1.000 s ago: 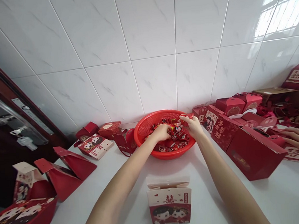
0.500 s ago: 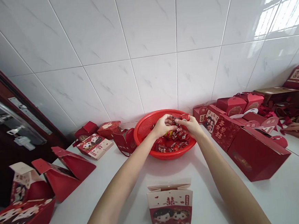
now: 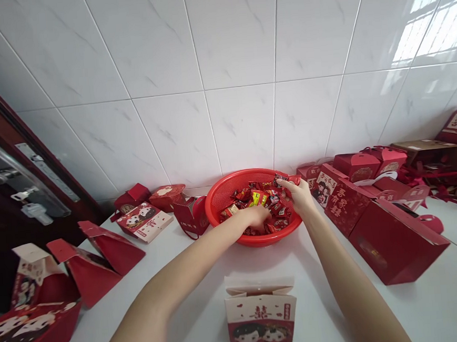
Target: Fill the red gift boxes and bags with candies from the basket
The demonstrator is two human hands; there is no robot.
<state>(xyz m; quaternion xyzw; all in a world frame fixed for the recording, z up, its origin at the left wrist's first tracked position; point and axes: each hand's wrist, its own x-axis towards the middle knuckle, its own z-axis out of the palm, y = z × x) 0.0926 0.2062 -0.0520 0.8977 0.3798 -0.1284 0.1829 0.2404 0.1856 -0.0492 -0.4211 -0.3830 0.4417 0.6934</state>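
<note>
A red plastic basket (image 3: 212,214) with a perforated wall holds many wrapped candies (image 3: 259,198), mostly red with some yellow. My left hand (image 3: 259,217) reaches down among the candies near the front right of the basket, its fingertips hidden between them. Above the basket's right rim, my right hand (image 3: 298,193) is closed around a few red-wrapped candies (image 3: 293,179). In front of the basket, between my forearms, stands a white and red gift box (image 3: 261,321) with two cartoon figures; its top flaps are raised.
Red gift boxes (image 3: 396,242) line the right side of the white table (image 3: 207,304). More folded boxes (image 3: 82,272) stand at the left. Behind is a tiled wall (image 3: 240,122), and a dark door (image 3: 1,204) with keys is at far left.
My left hand has left my right hand and gone down into the candies. My right hand has shifted slightly right, still holding candies. Another person's hand at the right has left view.
</note>
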